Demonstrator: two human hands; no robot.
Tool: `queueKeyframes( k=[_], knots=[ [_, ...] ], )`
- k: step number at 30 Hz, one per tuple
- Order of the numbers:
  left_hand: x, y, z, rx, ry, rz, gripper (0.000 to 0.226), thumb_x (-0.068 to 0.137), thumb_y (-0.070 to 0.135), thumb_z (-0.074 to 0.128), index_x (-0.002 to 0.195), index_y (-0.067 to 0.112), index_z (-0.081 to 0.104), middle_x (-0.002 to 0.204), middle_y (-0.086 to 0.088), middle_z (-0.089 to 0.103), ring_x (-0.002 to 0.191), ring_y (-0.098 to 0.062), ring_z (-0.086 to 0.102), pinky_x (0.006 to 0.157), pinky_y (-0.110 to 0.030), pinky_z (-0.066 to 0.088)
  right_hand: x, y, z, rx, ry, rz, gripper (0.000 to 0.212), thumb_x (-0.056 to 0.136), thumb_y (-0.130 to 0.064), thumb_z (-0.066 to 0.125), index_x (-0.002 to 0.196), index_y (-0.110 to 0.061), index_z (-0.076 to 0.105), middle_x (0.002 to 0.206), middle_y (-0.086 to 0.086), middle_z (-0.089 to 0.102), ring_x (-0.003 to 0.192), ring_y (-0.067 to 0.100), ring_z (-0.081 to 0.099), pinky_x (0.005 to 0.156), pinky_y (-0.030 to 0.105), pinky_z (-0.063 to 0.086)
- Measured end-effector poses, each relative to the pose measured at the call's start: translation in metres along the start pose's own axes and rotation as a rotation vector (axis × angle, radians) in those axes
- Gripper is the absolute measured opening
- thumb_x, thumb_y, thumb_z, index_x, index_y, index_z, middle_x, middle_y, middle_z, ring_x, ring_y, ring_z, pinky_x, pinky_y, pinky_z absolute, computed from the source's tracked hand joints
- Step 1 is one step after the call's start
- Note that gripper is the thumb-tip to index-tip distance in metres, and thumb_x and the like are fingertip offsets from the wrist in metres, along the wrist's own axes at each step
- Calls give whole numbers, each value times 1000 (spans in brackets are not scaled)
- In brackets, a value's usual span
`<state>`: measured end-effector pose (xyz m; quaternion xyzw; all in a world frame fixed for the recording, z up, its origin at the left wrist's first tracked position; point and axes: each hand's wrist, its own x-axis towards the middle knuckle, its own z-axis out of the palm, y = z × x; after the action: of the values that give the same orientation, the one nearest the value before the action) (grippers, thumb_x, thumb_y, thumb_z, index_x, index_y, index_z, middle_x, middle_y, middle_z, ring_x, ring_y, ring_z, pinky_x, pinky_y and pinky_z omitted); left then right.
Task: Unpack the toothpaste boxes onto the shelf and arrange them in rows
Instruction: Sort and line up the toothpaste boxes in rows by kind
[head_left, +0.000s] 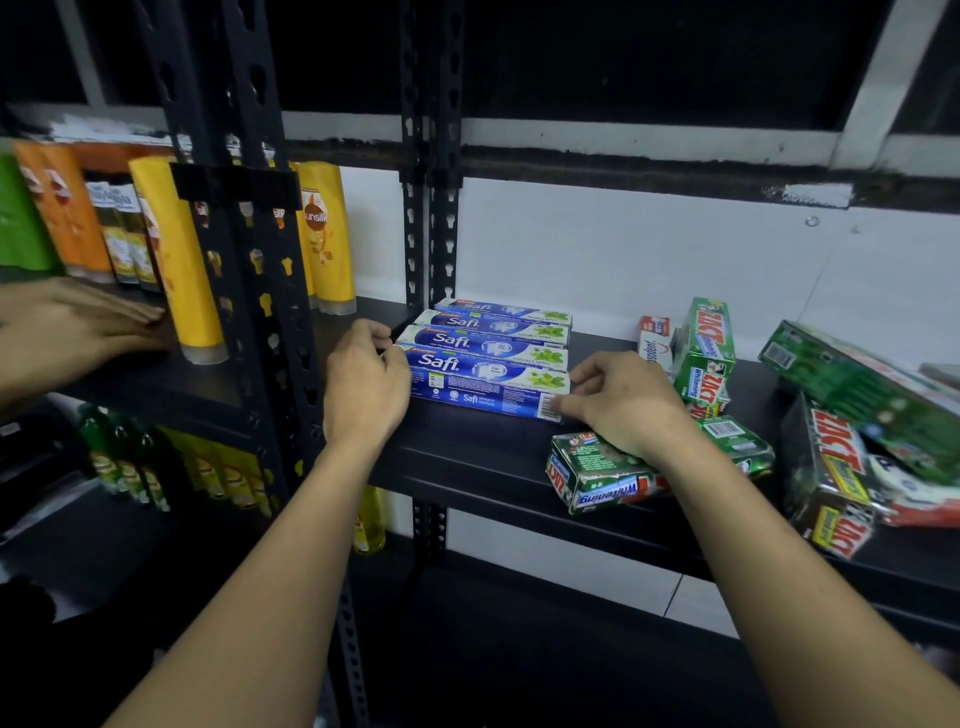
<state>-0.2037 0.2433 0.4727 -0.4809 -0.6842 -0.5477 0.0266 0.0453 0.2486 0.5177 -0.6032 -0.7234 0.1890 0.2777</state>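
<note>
On the black shelf (467, 457), at about 4 o'clock from my hands, lies a torn green Zact wrapper (831, 488), and a white and red box shows through its ripped side. A long green carton (857, 389) leans across its top. A sealed Zact pack (597, 478) lies flat under my right wrist, and another Zact pack (704, 343) stands upright at 2 o'clock, with a small Pepsodent box (652, 340) just beside it. Four blue Safi toothpaste boxes (493, 332) lie side by side in one row running away from me, long sides touching. The front Safi box (483, 387) sits between my hands. My left hand (363, 384) is at its 9 o'clock end, fingers curled against that end. My right hand (618, 405) is at its 3 o'clock end, thumb on the barcode face and fingertips on top, pinching the corner. Far out at 9 o'clock, on the neighbouring shelf, another person's hand (72, 327) lies flat beside a yellow bottle (176, 260).
</note>
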Motion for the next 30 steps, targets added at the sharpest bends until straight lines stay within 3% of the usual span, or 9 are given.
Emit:
queueKeyframes(
  k=[7, 9, 12, 15, 18, 21, 25, 27, 30],
  knots=[
    [-2, 3, -3, -4, -23, 14, 24, 93, 20, 51, 113, 11, 60, 111, -6, 66, 103, -23, 61, 88, -39, 52, -26, 5, -24, -6, 188, -346, 22, 82, -29, 72, 103, -23, 71, 91, -14, 72, 82, -2, 65, 86, 24, 53],
    [-3, 2, -3, -1, -42, 30, 24, 92, 20, 53, 112, 11, 60, 111, -7, 66, 104, -24, 62, 90, -42, 52, -34, 13, -40, -125, 332, -417, 21, 84, -29, 68, 104, -22, 71, 103, -8, 72, 98, 11, 63, 94, 32, 48],
    [-6, 5, -7, 13, -45, 124, 25, 87, 18, 55, 111, 12, 63, 110, -4, 68, 109, -26, 58, 92, -41, 49, -36, 34, -64, -391, 390, -335, 38, 86, -33, 65, 122, -24, 64, 142, 3, 51, 128, 29, 43, 105, 44, 39],
    [-21, 21, -11, 53, -13, 268, 25, 83, 17, 56, 106, 16, 66, 106, 1, 69, 105, -26, 55, 87, -41, 46, -39, 54, -76, -442, 176, -146, 59, 90, -44, 63, 145, -34, 43, 159, 10, 25, 140, 36, 31, 110, 47, 33],
    [-50, 53, -10, -114, -154, 322, 22, 81, 20, 58, 101, 22, 67, 100, 13, 67, 95, -15, 60, 83, -35, 49, -41, 63, -78, -369, 162, -170, 60, 91, -51, 60, 145, -35, 41, 153, 12, 38, 134, 36, 42, 107, 45, 37],
    [-81, 90, -6, -248, -433, 261, 13, 85, 22, 69, 97, 28, 69, 97, 17, 69, 87, -4, 64, 76, -22, 48, -43, 63, -83, -279, 271, -217, 49, 87, -48, 68, 127, -23, 58, 127, 14, 63, 99, 33, 64, 85, 38, 49],
    [-114, 115, -1, -225, -854, 251, 42, 79, 48, 77, 118, 38, 64, 113, 22, 66, 101, 7, 61, 86, -17, 48, -49, 77, -93, -215, 380, -219, 31, 88, -31, 69, 115, -21, 61, 94, 18, 71, 74, 31, 65, 72, 35, 52],
    [-123, 117, 1, -107, -874, 328, 54, 76, 52, 78, 126, 42, 61, 113, 22, 65, 98, 10, 60, 80, -9, 46, -55, 85, -98, -268, 425, -231, 29, 89, -31, 65, 116, -21, 61, 78, 13, 70, 57, 24, 60, 64, 33, 50],
    [-126, 123, 1, -155, -846, 305, 51, 76, 43, 82, 125, 41, 65, 111, 20, 68, 91, 11, 61, 72, -6, 45, -63, 98, -105, -339, 493, -250, 31, 90, -33, 63, 119, -24, 60, 86, 11, 72, 65, 27, 63, 66, 38, 55]
  ],
)
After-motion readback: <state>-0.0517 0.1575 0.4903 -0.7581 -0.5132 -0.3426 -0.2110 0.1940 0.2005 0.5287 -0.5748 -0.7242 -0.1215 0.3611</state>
